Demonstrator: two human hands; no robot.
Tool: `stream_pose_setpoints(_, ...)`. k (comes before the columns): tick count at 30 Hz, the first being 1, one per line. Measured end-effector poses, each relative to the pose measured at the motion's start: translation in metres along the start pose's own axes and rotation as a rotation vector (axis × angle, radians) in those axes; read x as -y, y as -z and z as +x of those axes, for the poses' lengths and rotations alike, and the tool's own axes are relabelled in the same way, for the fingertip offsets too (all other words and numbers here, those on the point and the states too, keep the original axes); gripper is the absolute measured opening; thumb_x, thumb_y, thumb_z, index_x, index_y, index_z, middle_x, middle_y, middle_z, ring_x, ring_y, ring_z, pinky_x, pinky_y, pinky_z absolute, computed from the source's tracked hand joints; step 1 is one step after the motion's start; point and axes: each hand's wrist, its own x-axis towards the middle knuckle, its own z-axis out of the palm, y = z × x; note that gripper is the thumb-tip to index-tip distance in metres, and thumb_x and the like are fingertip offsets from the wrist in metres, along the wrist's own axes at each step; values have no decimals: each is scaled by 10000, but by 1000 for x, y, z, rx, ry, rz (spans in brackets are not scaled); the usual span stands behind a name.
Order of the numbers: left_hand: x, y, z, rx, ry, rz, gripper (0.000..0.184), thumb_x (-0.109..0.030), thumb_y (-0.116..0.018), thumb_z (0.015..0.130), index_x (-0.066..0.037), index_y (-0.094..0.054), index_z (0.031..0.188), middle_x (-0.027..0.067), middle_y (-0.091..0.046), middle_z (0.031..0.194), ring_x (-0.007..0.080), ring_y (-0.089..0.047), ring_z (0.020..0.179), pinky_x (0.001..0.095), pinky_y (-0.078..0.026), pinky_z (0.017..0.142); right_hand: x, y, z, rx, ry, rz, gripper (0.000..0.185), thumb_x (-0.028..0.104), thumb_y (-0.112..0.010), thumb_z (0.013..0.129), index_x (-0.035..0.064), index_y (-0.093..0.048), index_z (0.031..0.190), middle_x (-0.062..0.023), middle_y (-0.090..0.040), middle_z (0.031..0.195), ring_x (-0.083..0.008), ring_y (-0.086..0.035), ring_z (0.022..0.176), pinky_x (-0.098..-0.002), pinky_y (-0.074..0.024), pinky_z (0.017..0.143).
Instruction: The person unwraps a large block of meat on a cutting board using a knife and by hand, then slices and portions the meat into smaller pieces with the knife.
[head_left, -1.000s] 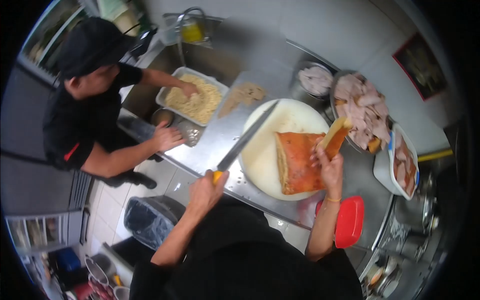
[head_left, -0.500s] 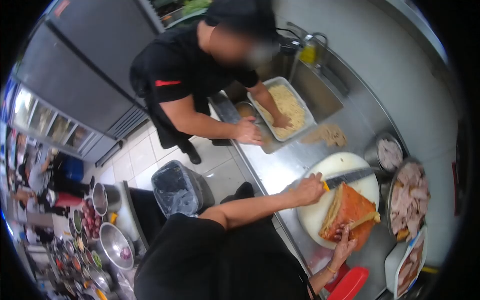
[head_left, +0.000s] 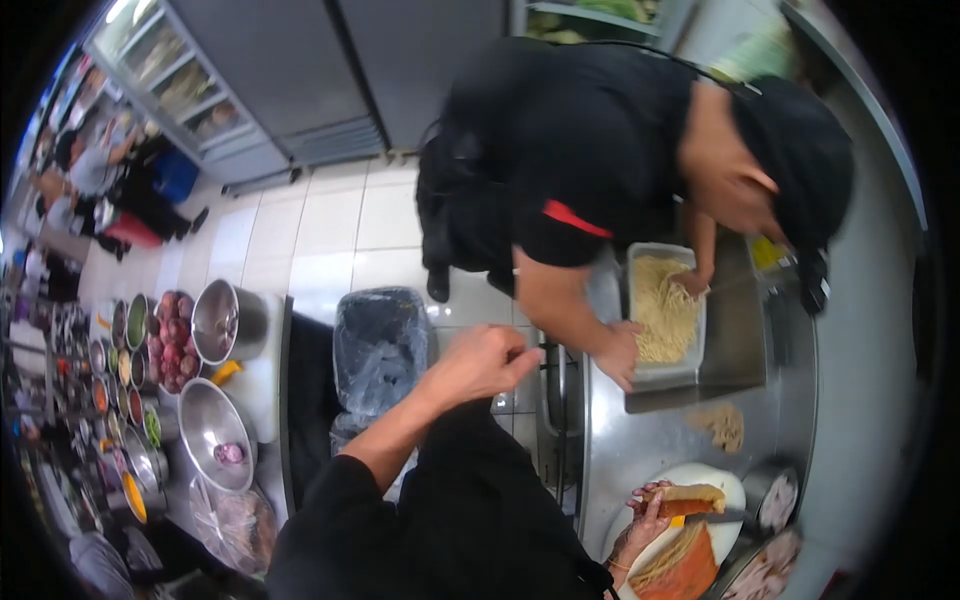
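Note:
My left hand (head_left: 478,368) is over the floor beside the lined bin, its fingers curled in with nothing visible in them. At the lower right, my right hand (head_left: 645,518) grips a strip of orange-skinned meat (head_left: 690,499) above the round white board (head_left: 724,483). A knife (head_left: 728,516) lies by that strip, its yellow handle partly hidden near my fingers. The large slab of orange-skinned meat (head_left: 685,570) rests on the board just below.
A co-worker (head_left: 590,150) in black leans over the sink, one hand in a tray of noodles (head_left: 665,320). The bin (head_left: 380,350) stands on the floor. At left, a counter bears steel bowls (head_left: 215,435) and onions (head_left: 172,340). Metal pots of meat (head_left: 778,502) stand at lower right.
The view has swung left. My left hand has let go of the knife and moved away from the board. My right hand still holds the meat strip.

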Motion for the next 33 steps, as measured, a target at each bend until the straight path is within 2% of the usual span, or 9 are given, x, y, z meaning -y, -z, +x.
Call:
stream_pose_setpoints(4, 134, -8, -11, 47, 383, 146, 401, -370, -641, 927, -20, -709, 742, 200, -665, 693, 411, -684, 727, 478, -545, 684, -8, -49, 27, -138, -88, -102, 284, 321, -593, 1029, 120, -571, 1227, 13, -624, 993, -104, -597, 869, -268, -455, 713)
stream_pose_setpoints(5, 169, -23, -18, 41, 471, 164, 416, -394, -632, 927, -26, -718, 752, 197, -674, 698, 415, -694, 746, 483, -557, 704, -12, -57, 36, -238, -150, -157, 309, 362, -595, 1024, 131, -576, 1229, 31, -628, 997, -109, -592, 881, -313, -413, 791)
stream_pose_setpoints(8, 241, -64, -39, 163, 812, 168, 411, -398, -618, 928, -8, -741, 885, 242, -716, 967, 415, -697, 909, 492, -559, 826, -21, -70, 53, -382, -178, -273, 307, 367, -580, 1030, 136, -579, 1234, 33, -633, 1001, -123, -590, 877, -346, -393, 827)
stream_pose_setpoints(12, 308, -115, -87, 233, 965, 132, 454, -457, -610, 932, -25, -727, 1002, 244, -699, 1080, 419, -685, 1000, 499, -545, 881, -25, -59, 81, -418, -253, -321, 276, 394, -539, 1045, 129, -579, 1111, 15, -620, 967, -151, -591, 891, -342, -390, 875)
stream_pose_setpoints(14, 322, -127, -105, 333, 1065, 61, 474, -498, -598, 939, -51, -717, 1046, 246, -675, 1149, 410, -663, 1081, 497, -526, 929, -18, -75, 92, -534, -315, -332, 229, 329, -554, 1040, 108, -571, 1097, -4, -628, 967, -154, -611, 871, -324, -449, 855)
stream_pose_setpoints(20, 336, -121, -106, 383, 1170, -115, 493, -491, -557, 967, -29, -667, 1103, 302, -676, 1094, 453, -659, 1057, 531, -517, 925, -14, -77, 96, -613, -338, -513, 222, 286, -561, 1030, 83, -582, 1118, -19, -650, 990, -155, -633, 879, -314, -478, 838)
stream_pose_setpoints(23, 349, -135, -107, 374, 1117, -56, 515, -488, -531, 973, -2, -624, 1119, 290, -692, 1030, 450, -680, 993, 527, -532, 894, -14, -81, 97, -608, -353, -601, 220, 264, -564, 1026, 71, -587, 1129, -26, -661, 1002, -156, -645, 884, -310, -493, 829)
stream_pose_setpoints(26, 364, -160, -119, 377, 1071, 17, 511, -495, -513, 981, -10, -609, 1112, 277, -697, 974, 457, -689, 931, 526, -546, 860, -14, -83, 97, -572, -358, -704, 220, 243, -567, 1021, 59, -593, 1139, -34, -672, 1013, -157, -656, 888, -305, -507, 821)
stream_pose_setpoints(33, 363, -150, -108, 429, 1123, -45, 505, -482, -510, 986, -5, -604, 1124, 297, -688, 1031, 466, -680, 969, 532, -538, 875, -12, -91, 86, -367, -306, -1116, 224, 192, -575, 1010, 31, -605, 1163, -51, -697, 1041, -158, -683, 898, -294, -540, 801)
